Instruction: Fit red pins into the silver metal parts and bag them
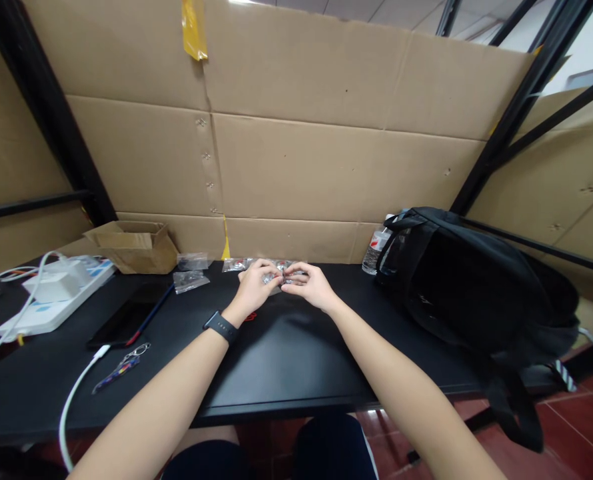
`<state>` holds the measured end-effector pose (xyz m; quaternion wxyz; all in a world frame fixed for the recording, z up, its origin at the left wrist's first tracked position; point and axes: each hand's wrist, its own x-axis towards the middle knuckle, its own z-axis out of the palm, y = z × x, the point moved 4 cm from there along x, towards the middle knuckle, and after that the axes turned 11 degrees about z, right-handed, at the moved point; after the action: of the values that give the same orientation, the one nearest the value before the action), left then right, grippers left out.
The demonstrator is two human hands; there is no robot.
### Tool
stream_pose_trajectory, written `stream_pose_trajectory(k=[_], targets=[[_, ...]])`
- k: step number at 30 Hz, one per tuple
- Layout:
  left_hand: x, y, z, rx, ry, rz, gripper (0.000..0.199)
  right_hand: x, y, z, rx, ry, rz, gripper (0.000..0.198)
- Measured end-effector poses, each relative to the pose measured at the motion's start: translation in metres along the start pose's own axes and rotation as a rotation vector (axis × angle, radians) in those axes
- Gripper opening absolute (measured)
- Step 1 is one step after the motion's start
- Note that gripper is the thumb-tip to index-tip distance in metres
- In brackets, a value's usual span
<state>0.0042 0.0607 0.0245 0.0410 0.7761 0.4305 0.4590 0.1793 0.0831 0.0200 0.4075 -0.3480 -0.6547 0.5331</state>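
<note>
Hands (253,285) (315,288), nearly closed, pinch what looks like a clear packet (267,278) over the desk (296,360), we judge for fine control.

Soft glare on desk (286,377), edges stretched

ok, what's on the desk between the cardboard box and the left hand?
Head view: a few small clear plastic packets lie on the black desk between the cardboard box and the left hand.

Held packet (272,278) transparent; desk (296,363), backpack (469,283) black; box (139,259) brown; power strip (41,319) white; pen (149,316) red-and-blue.
</note>
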Motion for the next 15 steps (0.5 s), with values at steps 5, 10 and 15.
stream_pose_trajectory(k=[5,10,15], targets=[[-0.001,0.006,0.0,0.028,0.013,0.026,0.007,0.0,0.0,-0.001,-0.008,0.026,-0.011,0.048],[0.001,0.011,-0.005,0.09,0.013,0.066,0.009,0.002,0.003,-0.001,-0.054,0.029,0.008,0.045],[0.001,0.011,-0.008,0.114,0.047,0.071,0.006,0.006,0.008,-0.004,-0.114,0.002,0.057,0.039]])
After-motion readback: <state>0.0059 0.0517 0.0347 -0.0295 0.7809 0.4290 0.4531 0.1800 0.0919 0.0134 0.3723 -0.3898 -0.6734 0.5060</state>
